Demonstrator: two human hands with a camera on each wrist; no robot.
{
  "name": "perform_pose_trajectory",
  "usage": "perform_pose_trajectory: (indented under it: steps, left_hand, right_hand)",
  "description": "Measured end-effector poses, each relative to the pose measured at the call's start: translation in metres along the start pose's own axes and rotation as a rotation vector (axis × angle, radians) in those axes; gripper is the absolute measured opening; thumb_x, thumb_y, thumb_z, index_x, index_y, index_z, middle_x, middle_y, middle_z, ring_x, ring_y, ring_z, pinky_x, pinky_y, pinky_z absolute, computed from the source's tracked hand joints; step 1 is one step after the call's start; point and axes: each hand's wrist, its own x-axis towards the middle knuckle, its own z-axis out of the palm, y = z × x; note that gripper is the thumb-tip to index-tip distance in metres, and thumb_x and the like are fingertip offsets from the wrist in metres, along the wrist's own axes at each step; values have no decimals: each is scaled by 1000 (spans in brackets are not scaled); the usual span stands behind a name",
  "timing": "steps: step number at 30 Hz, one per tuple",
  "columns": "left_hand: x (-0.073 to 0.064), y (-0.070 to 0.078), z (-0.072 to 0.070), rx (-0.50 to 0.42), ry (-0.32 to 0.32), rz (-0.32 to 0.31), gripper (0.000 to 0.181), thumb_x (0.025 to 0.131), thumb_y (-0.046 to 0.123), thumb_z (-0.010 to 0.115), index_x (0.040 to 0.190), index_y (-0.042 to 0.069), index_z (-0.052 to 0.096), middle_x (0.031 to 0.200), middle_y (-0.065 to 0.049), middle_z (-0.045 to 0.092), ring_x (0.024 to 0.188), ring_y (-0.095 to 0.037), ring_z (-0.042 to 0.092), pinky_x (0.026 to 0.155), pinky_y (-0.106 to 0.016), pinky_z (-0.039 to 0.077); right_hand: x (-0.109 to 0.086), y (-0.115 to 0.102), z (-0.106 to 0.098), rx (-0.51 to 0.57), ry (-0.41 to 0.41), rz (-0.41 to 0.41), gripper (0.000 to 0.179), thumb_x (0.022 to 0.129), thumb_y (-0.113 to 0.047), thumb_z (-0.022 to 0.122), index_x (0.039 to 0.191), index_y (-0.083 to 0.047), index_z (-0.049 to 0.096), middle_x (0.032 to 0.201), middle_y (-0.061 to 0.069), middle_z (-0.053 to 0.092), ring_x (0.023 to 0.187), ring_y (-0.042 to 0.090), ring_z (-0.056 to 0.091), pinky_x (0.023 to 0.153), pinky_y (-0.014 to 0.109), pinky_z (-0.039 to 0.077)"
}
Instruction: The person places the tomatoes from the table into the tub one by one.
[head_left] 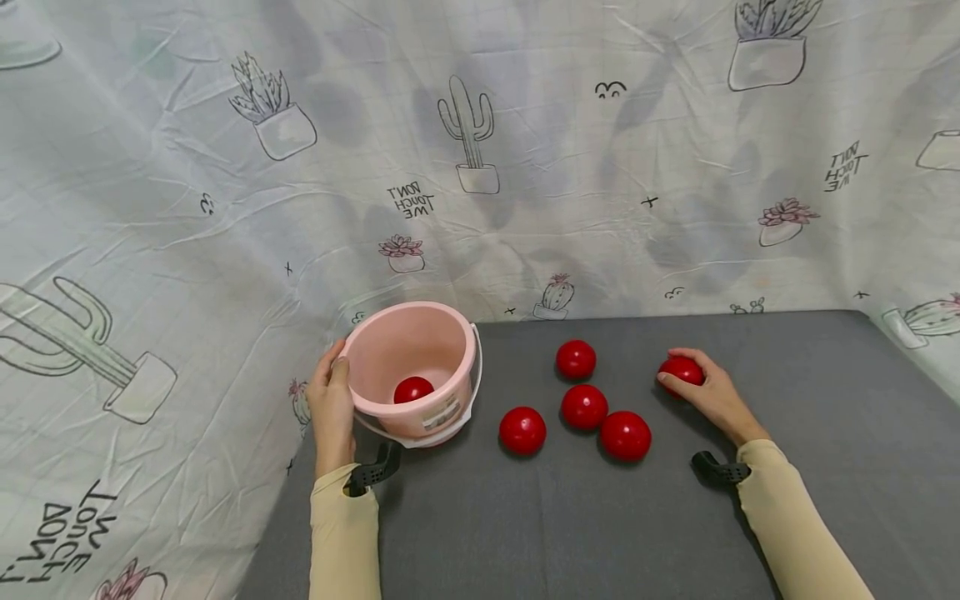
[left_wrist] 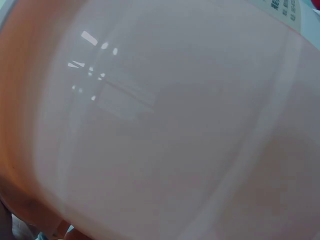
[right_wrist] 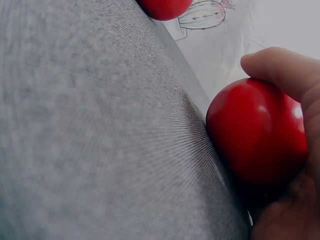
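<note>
Cloth backdrop (head_left: pixel 225 217): here it is on the far left, pale and creased, printed with potted cacti, running behind the bucket and on across to the right
Left sleeve (head_left: pixel 345 542): cream, reaching up from in front of the bucket, a black strap (head_left: pixel 369 477) at the wrist
Left hand (head_left: pixel 332 412): right there at the bucket's left side, grasping it by the wall, thumb up near the rim
Pink bucket (head_left: pixel 401 346): our landmark, mouth showing, white handle (head_left: pixel 478 362) hanging down its right side, sticker (head_left: pixel 441 413) on the front wall
Inside ball (head_left: pixel 412 389): one red ball sitting in the bucket
Nearest ball (head_left: pixel 522 431): red, just right of the bucket, on the grey table (head_left: pixel 465 525)
Trio: further right of the bucket, a back ball (head_left: pixel 576 359), a middle ball (head_left: pixel 585 407) and a front ball (head_left: pixel 626 436), all red and bunched close
Held ball (right_wrist: pixel 255 132): red, well to the bucket's right, low over the table, contact beneath hard to tell
Right hand (head_left: pixel 712 398): farthest hand from the bucket, and it's grasping that ball, thumb and fingers curved round it
Right sleeve (head_left: pixel 795 525): cream too, well right of the bucket
</note>
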Motion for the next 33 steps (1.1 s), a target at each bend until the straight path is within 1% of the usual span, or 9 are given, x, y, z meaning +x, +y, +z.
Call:
perform_pose_trajectory:
  steps: [7, 13, 16, 18, 20, 24, 26, 29, 33]
  left_hand:
    - [0, 0, 0, -5, 4, 4, 46, 108, 34, 42, 152, 24, 48, 157, -3, 46, 140, -23, 48, 118, -46, 39]
    - [1, 0, 0, -2, 2, 6, 47, 108, 34, 41, 153, 23, 47, 158, -3, 45, 141, -23, 47, 119, -46, 39]
    - [1, 0, 0, -2, -2, 5, 47, 108, 35, 41, 153, 24, 47, 158, -2, 45, 142, -22, 46, 119, -46, 39]
    - [1, 1, 1, -3, -3, 9, 47, 107, 36, 41, 153, 25, 47, 158, -1, 45, 142, -22, 46, 119, -46, 38]
    - [1, 2, 1, -1, 2, 12, 47, 107, 36, 41, 153, 25, 47, 159, -1, 44, 143, -22, 46, 119, -46, 38]
    - [3, 2, 2, 2, 16, 20, 47, 107, 35, 42, 152, 24, 48, 158, -1, 46, 142, -23, 46, 119, -47, 39]
    - [3, 2, 3, 7, 20, 22, 47, 107, 35, 42, 152, 23, 48, 157, -2, 47, 142, -24, 47, 119, -47, 39]
    - [3, 1, 4, 17, 19, 23, 47, 108, 34, 42, 152, 22, 48, 157, -3, 46, 142, -25, 46, 119, -48, 39]
    - [1, -1, 3, 18, 28, 19, 46, 108, 33, 42, 152, 22, 48, 158, -3, 46, 143, -25, 45, 120, -48, 38]
  right_hand:
    - [0, -1, 0, -1, 2, -7, 63, 100, -40, 61, 151, -10, 41, 146, 30, 43, 126, 44, 46, 91, 49, 50]
    - [-2, -1, -5, 22, 3, -16, 59, 101, -40, 60, 148, -8, 43, 143, 24, 46, 119, 29, 48, 83, 28, 49]
    - [-4, 0, -10, 71, 33, 10, 58, 101, -43, 58, 148, -11, 44, 137, 8, 49, 113, 12, 48, 79, 17, 48]
    - [-4, 2, -12, 173, 55, 14, 54, 102, -42, 58, 146, -13, 45, 131, -3, 49, 108, 5, 48, 78, 12, 48]
    - [-3, 4, -14, 353, 61, -4, 45, 103, -35, 58, 142, -15, 49, 126, -10, 49, 106, 0, 49, 80, 9, 48]
    - [0, 11, -16, 791, 29, -105, 26, 104, -13, 54, 130, -16, 58, 126, -6, 51, 108, 2, 56, 86, 11, 53]
    - [-1, 13, -17, 942, 0, -151, 26, 105, -7, 50, 126, -16, 61, 127, -2, 53, 108, 5, 62, 88, 17, 56]
    - [-3, 16, -20, 1098, -42, -176, 28, 106, -3, 45, 125, -12, 62, 125, 3, 57, 107, 14, 70, 89, 25, 59]
    - [-1, 16, -22, 1180, -90, -167, 29, 106, -2, 42, 128, -9, 59, 127, 7, 55, 110, 20, 71, 93, 31, 59]
